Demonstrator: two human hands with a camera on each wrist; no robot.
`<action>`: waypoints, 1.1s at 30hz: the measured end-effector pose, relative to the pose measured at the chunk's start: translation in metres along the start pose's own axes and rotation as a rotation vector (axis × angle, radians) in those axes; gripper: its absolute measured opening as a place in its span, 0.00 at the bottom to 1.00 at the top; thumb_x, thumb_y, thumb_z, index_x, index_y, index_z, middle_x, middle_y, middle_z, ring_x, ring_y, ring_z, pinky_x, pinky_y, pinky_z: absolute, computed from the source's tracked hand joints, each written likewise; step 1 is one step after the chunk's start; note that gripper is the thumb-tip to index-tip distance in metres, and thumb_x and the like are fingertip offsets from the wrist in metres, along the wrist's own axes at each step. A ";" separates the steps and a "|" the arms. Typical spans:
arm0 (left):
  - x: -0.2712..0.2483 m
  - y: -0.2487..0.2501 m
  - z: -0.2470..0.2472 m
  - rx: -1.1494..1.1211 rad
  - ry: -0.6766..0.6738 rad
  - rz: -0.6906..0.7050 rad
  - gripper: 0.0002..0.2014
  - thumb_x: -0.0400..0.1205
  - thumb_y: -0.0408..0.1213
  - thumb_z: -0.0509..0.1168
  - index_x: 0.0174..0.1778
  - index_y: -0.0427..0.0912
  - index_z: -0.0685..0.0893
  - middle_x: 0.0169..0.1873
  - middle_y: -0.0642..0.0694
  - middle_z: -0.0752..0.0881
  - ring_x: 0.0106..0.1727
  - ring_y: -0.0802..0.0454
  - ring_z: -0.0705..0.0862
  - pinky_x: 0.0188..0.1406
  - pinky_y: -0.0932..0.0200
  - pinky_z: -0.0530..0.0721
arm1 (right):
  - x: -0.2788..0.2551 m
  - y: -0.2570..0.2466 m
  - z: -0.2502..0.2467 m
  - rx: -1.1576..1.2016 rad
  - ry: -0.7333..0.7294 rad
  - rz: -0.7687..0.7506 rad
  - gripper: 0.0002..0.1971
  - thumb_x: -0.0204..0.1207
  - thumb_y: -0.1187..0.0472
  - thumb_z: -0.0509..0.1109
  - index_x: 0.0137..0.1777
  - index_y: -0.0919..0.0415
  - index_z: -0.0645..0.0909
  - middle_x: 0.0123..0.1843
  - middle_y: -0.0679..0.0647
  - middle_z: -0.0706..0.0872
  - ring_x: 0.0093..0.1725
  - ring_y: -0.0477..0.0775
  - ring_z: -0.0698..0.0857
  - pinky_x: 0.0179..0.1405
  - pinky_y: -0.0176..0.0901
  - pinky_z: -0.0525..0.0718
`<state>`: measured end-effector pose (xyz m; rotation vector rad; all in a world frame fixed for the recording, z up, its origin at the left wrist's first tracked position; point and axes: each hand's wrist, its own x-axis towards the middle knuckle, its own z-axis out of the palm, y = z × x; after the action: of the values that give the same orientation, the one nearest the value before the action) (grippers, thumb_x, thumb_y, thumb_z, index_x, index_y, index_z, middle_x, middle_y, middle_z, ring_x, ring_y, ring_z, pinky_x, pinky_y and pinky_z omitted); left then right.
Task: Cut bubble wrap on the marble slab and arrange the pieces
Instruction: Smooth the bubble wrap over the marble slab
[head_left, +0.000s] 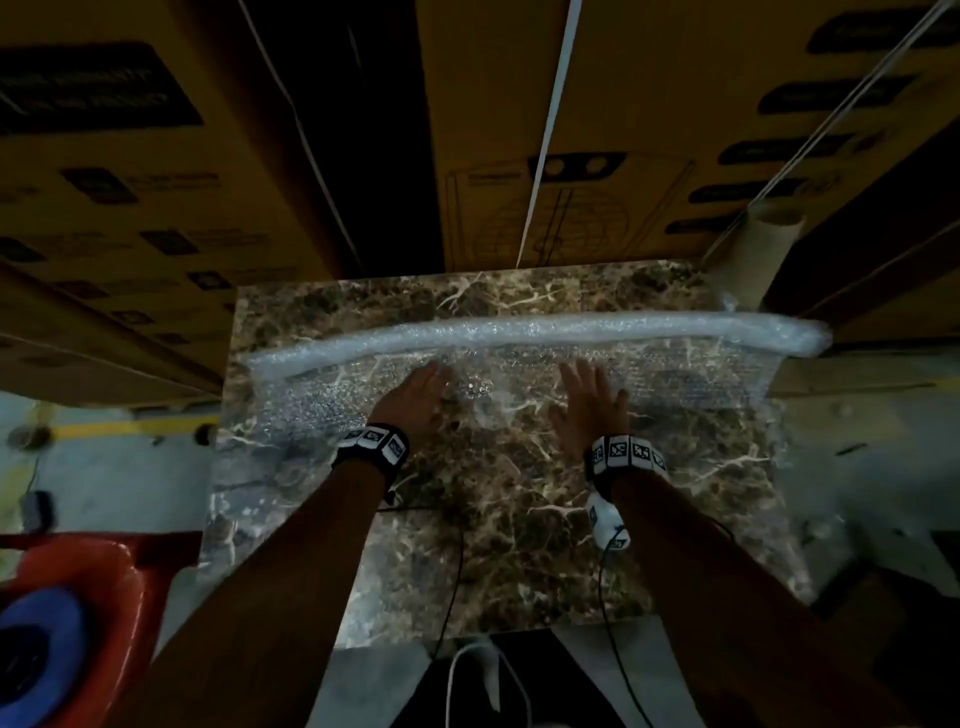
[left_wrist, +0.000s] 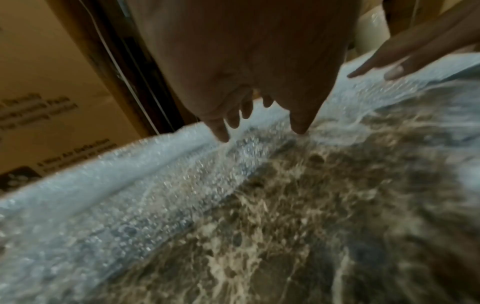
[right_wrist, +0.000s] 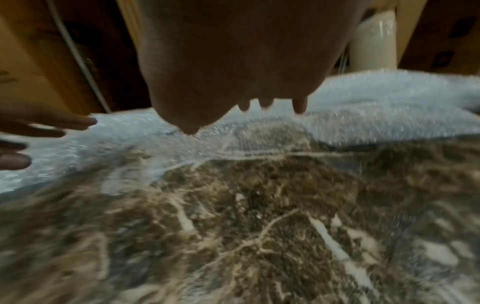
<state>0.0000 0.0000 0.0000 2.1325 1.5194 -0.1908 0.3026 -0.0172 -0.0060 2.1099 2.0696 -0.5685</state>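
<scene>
Fingers of the left hand lie straight and spread, palm down on the bubble wrap, and the fingers of the right hand lie likewise flat and stretched forward just to the right of it; neither hand curls round or pinches anything, both only press on the sheet. In the left wrist view the left fingertips touch the clear bubbled film, with the right hand's fingers showing at the upper right of the frame; in the right wrist view the right thumb tip touches the film and the left hand enters from the left edge. Part of the bubble wrap is rolled into a long tube that runs across the far part of the marble slab, in the middle band of the head frame, its right end jutting past the slab's right edge; the unrolled part lies flat toward the person, under both palms. The slab is brown with pale veins and fills the centre and lower centre of the frame. Behind it, across the upper half, stand large cardboard boxes with black print, all closed, so their contents cannot be told. At the upper right a pale cardboard tube stands wrapped in clear film. At the lower left sits a red plastic stool with a blue ring-shaped object lying on its seat. Black cables trail from the wrist bands toward the bottom edge.
</scene>
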 end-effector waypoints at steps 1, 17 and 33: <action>0.003 -0.003 0.004 0.016 -0.005 0.003 0.36 0.88 0.39 0.63 0.90 0.57 0.54 0.91 0.46 0.50 0.89 0.41 0.56 0.79 0.40 0.74 | 0.005 0.002 0.002 0.016 0.017 0.024 0.36 0.86 0.40 0.59 0.89 0.47 0.51 0.92 0.54 0.50 0.90 0.65 0.47 0.82 0.79 0.54; -0.067 -0.069 0.014 0.337 -0.037 -0.248 0.26 0.82 0.36 0.65 0.79 0.51 0.73 0.79 0.46 0.73 0.68 0.37 0.83 0.58 0.36 0.86 | -0.017 -0.027 0.035 0.053 -0.013 0.021 0.30 0.83 0.45 0.66 0.85 0.41 0.63 0.85 0.61 0.62 0.83 0.71 0.62 0.75 0.86 0.61; -0.178 -0.099 0.050 0.380 -0.032 -0.302 0.24 0.85 0.42 0.60 0.79 0.53 0.75 0.76 0.41 0.75 0.65 0.36 0.85 0.61 0.36 0.84 | -0.105 -0.081 0.075 0.019 -0.013 0.005 0.27 0.88 0.49 0.59 0.86 0.46 0.60 0.88 0.52 0.63 0.82 0.65 0.67 0.73 0.87 0.64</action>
<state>-0.1462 -0.1505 -0.0045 2.1470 1.9027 -0.6637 0.2115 -0.1380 -0.0243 2.1150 2.0593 -0.6020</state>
